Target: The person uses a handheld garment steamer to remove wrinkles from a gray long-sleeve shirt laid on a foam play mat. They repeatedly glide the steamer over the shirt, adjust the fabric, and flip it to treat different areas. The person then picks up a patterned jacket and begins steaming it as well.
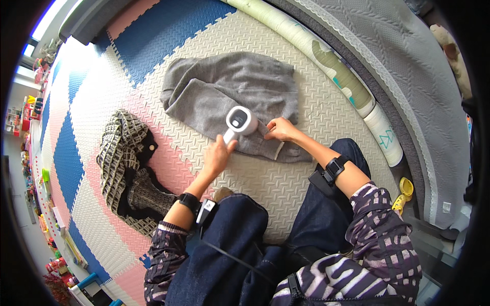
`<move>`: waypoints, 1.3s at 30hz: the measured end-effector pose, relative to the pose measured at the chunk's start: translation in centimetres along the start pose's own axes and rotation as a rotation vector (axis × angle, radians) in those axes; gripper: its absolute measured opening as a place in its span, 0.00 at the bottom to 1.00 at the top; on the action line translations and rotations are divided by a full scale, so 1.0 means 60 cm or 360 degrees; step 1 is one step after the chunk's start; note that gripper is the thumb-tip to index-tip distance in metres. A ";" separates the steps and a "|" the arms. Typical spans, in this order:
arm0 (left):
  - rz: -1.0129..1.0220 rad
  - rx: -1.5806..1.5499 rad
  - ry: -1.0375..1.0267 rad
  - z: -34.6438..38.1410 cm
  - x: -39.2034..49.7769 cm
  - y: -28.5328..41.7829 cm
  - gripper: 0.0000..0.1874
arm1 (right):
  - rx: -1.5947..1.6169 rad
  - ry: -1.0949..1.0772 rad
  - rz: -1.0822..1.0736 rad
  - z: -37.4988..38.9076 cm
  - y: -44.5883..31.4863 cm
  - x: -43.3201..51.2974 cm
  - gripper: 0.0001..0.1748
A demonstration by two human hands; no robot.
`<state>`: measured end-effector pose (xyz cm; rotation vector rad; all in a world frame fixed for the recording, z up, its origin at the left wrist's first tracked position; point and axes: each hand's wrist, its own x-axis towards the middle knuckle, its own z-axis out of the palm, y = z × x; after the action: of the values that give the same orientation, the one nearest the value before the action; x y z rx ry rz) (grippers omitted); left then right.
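A grey knitted garment [245,76] lies partly folded on the foam mat, with one sleeve-like part laid across it. My left hand [219,155] is closed around the handle of a white fabric shaver [242,120], whose round head rests on the knit. To the right of that head, my right hand [280,129] pinches a bit of the grey fabric between thumb and fingers. A thin pale strip [279,150] shows on the garment just below this hand. What the shaver's underside touches is hidden.
A black-and-cream patterned knit with a button [122,153] lies to the left on the puzzle-foam mat [180,23]. Along the right runs a rolled-up mat [337,72] beside a grey quilted cover [405,76]. Yellow shoes [404,191] are at right; toys line the far left.
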<state>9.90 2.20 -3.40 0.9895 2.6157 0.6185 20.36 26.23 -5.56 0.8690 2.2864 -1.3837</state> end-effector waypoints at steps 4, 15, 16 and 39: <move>-0.0118 0.0053 0.0158 -0.032 0.042 -0.036 0.24 | 0.0097 -0.0057 0.0129 -0.012 0.005 -0.015 0.22; 0.0183 -0.0075 -0.0199 -0.018 -0.019 0.031 0.23 | 0.1305 -0.0507 0.0648 -0.056 0.024 -0.015 0.24; 0.0343 -0.0028 -0.0250 -0.009 -0.030 0.041 0.24 | 0.1394 -0.0553 0.0666 -0.058 0.023 -0.015 0.28; -0.0179 0.0249 0.0323 -0.055 0.030 -0.133 0.26 | -0.0235 0.0223 0.0081 0.000 0.005 -0.037 0.13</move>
<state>2.81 -2.92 -4.54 0.8545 2.9136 0.5182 22.24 25.63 -4.54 0.9968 2.4160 -1.1488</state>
